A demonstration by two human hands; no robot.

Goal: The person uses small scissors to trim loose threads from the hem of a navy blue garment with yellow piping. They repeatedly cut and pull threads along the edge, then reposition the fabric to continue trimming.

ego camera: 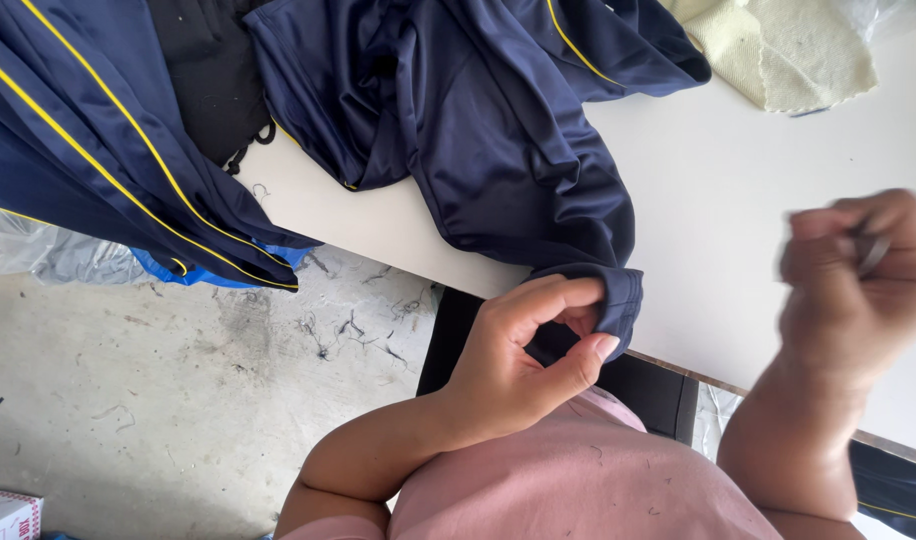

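Navy jacket lies across white desk, sleeve cuff at desk edge. Left hand pinches cuff btwn thumb & fingers. Right hand, blurred, fist shut on small metal tool. Keep cuff taut; steady the tool hand.

Jacket on table, cloth perhaps behind.

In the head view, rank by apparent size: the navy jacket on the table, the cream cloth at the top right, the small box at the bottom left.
1. Navy jacket, by far largest.
2. Cream cloth.
3. Small box, smallest, though cut off by the frame edge.
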